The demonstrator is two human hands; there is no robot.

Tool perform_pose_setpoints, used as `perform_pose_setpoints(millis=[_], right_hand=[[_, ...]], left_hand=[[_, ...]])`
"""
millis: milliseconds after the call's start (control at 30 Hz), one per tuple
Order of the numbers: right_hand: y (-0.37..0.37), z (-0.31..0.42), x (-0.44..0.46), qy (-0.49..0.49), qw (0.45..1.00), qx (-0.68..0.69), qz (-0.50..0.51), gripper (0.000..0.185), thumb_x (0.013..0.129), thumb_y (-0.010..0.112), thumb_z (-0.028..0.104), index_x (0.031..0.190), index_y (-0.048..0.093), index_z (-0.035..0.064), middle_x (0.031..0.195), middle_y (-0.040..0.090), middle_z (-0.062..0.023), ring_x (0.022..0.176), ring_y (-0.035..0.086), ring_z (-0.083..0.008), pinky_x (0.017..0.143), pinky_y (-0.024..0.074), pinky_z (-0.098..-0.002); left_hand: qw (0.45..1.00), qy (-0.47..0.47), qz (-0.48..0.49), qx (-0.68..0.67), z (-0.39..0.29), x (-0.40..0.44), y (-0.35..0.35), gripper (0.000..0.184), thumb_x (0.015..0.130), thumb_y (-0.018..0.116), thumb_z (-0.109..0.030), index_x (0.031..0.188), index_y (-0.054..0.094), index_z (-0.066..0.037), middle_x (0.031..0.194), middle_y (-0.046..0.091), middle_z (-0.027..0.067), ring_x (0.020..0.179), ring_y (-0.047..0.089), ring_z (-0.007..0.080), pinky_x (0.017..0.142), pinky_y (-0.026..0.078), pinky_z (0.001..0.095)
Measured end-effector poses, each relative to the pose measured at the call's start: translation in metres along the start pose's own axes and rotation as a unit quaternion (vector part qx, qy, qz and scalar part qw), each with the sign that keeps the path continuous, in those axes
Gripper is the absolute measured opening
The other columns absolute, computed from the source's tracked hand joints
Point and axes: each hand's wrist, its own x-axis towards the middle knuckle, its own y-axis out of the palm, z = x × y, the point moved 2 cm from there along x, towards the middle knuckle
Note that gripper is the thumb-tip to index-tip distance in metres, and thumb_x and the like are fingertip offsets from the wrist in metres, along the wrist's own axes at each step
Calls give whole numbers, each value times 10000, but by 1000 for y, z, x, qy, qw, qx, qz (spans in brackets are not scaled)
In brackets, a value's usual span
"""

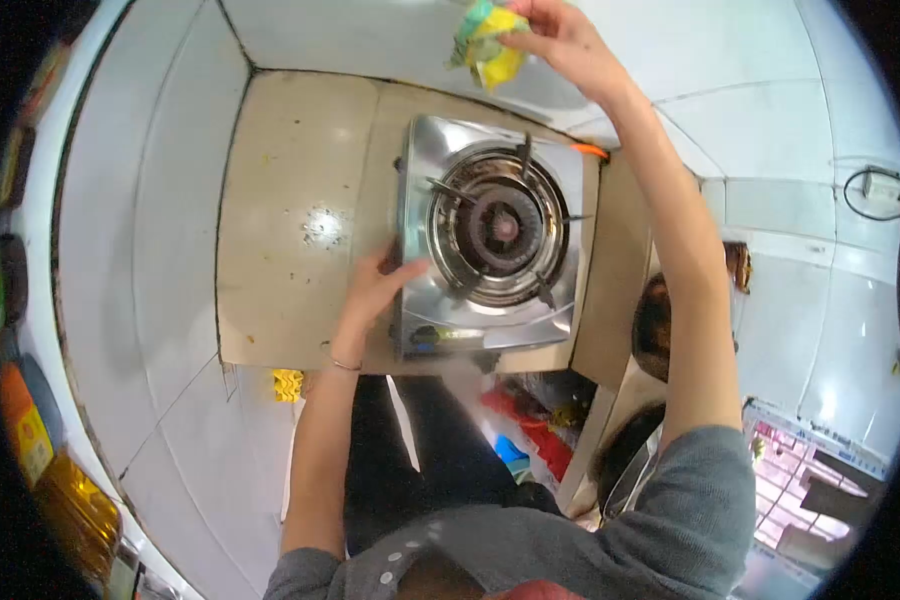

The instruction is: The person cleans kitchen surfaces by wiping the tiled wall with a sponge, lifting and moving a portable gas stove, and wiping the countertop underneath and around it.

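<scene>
My right hand (pixel 565 45) is raised by the back wall, closed around a crumpled yellow and green cloth (pixel 492 45). Below it a single-burner gas stove (pixel 480 325) of shiny steel sits on the beige counter (pixel 295 200). Its round burner (pixel 505 228) has dark pan supports around it. My left hand (pixel 375 290) is at the stove's left side, thumb over the top edge and fingers down along the side, apparently gripping it. Some of those fingers are blurred.
Small wet spots and crumbs (pixel 322 228) dot the counter left of the stove. White tiled walls enclose it at the back and left. Dark pans (pixel 653 325) stand at the right. Red bags (pixel 540 430) lie below the counter, and bottles (pixel 80 505) line the far left.
</scene>
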Motion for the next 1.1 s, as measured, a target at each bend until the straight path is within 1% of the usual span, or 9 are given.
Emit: perform_pose_setpoints(millis=[133,233,300,400,467,567,800,867,1100], right_hand=[[14,-3,3,-136,985,-97,-49,292,803,641,48,1089,581,38,982,632,-73,906,602,-154,803,489,-295],[33,27,-7,-189,963,-171,-93,391,768,612,-5,1153,562,41,988,626,-96,907,613,-205,808,492,-317],[44,50,-14,-279,903,-311,-102,510,717,571,-44,1216,540,55,971,597,-106,886,592,-263,778,499,-356],[37,4,0,-295,802,-505,-118,561,714,575,-26,1261,522,84,965,553,-85,870,552,-267,722,503,-371],[39,-16,9,-304,690,-642,-137,443,728,600,40,1169,563,69,973,534,-82,861,542,-249,711,506,-318],[63,-7,41,-415,650,-604,-201,310,721,605,58,1030,586,45,951,527,-86,829,535,-242,716,510,-310],[179,39,151,-454,614,-603,-232,96,712,594,140,787,585,82,882,532,-67,844,541,-220,670,494,-300],[203,49,170,-452,669,-533,-251,82,714,599,130,772,573,78,864,535,-75,846,542,-222,673,510,-304],[123,24,106,-456,672,-538,-226,143,734,606,122,852,546,67,877,510,-78,788,536,-232,638,523,-310]], left_hand=[[998,-7,23,57,-5,0,4,722,784,725,-328,1314,433,66,1166,600,170,1037,572,209,920,429,316],[980,13,-91,174,-9,-26,6,813,803,710,-313,1406,289,34,1237,545,219,1118,545,268,966,399,335],[921,188,-200,278,-8,-49,3,903,797,699,-379,1425,206,41,1352,412,277,1199,469,393,996,380,415],[972,103,-213,0,8,-96,-6,771,821,681,-129,1426,228,28,1364,401,261,1208,480,306,1012,381,401],[973,85,-214,-17,29,-136,-24,703,834,644,-50,1421,263,14,1268,499,227,1141,533,262,976,423,369],[965,17,-259,25,36,-199,-40,623,859,605,-47,1407,313,2,1110,583,194,1010,595,235,892,478,332],[958,-46,-274,67,65,-248,-43,560,886,570,-56,1398,346,-9,1069,604,159,928,605,187,820,505,295],[962,-29,-260,74,53,-240,-42,550,890,563,-52,1396,350,-10,1061,607,155,920,605,181,819,504,289],[963,-27,-252,89,54,-243,-58,485,924,497,-45,1394,376,-40,1022,620,151,899,610,173,801,504,278]])
